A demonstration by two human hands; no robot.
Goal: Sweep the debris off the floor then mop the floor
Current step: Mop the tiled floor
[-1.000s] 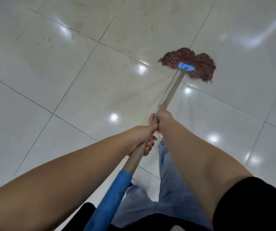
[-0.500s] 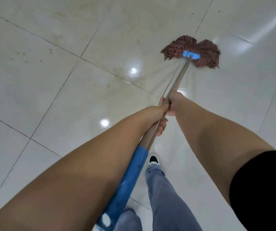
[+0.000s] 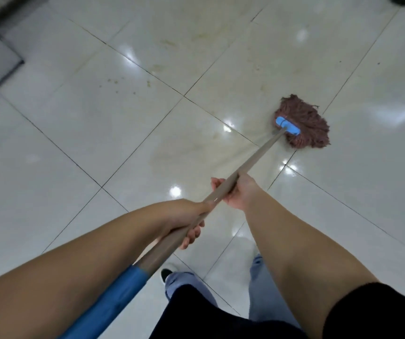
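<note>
Tiled floor (image 3: 74, 148), wet streaks; mop head (image 3: 305, 123) far right.
L hand (image 3: 184, 218) & R hand (image 3: 238, 194) both wrapped tight round stiff mop handle (image 3: 257, 155), mid-shaft; soggy head likely drags.

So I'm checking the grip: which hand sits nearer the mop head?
The right hand, higher up the handle; the left hand grips nearer the blue sleeve.

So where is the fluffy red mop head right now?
In the head view the mop head lies on the tiled floor at the right, past the right hand at the far end of the handle, beside a tile seam.
</note>
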